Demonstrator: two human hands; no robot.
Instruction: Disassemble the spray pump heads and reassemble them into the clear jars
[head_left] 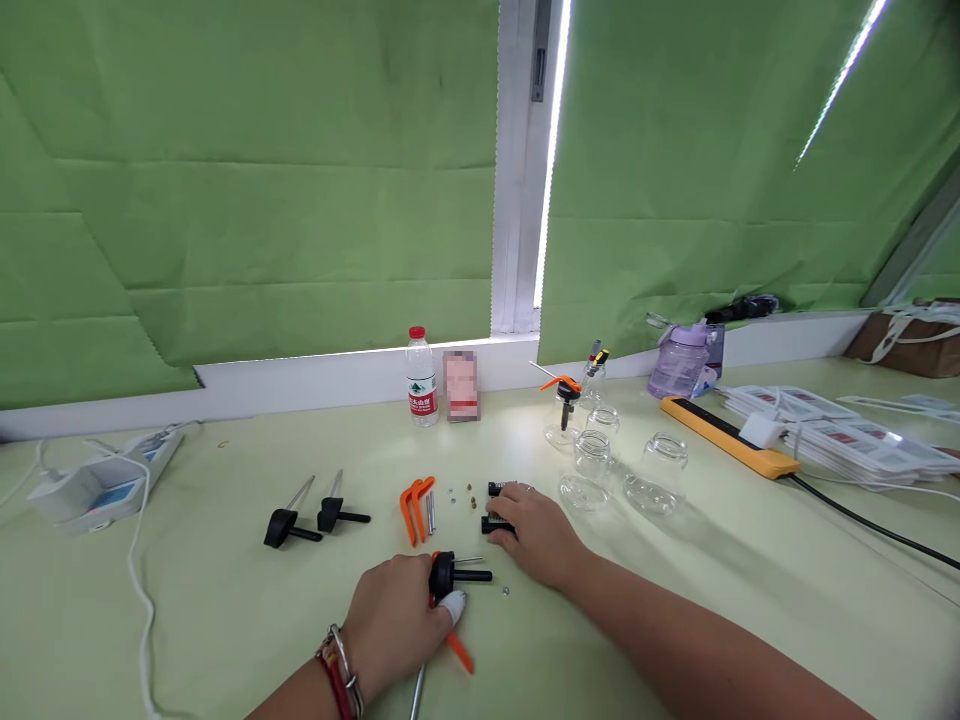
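Note:
My left hand [401, 615] is closed around a black plastic cap [442, 573] with a short black tube, a thin metal rod and an orange lever [459, 652]. A longer metal rod [418, 692] shows below this hand. To its right, my right hand [536, 530] reaches over small black cylindrical parts [495, 524] with coiled metal; its fingers are bent around them and partly hide them. Between and above the hands lie two orange levers [414, 508], metal pins [430, 513] and several tiny nuts [471, 497]. One more nut [506, 591] lies near the held cap's tube.
Two black caps with rods [283, 526] lie left. Glass jars [656, 472] stand right, near a jar with an orange-levered cap [564, 405] and screwdrivers [598, 360]. Behind are a water bottle [421, 380] and purple jug [679, 362]. Power strips [727, 438] and cables flank the table.

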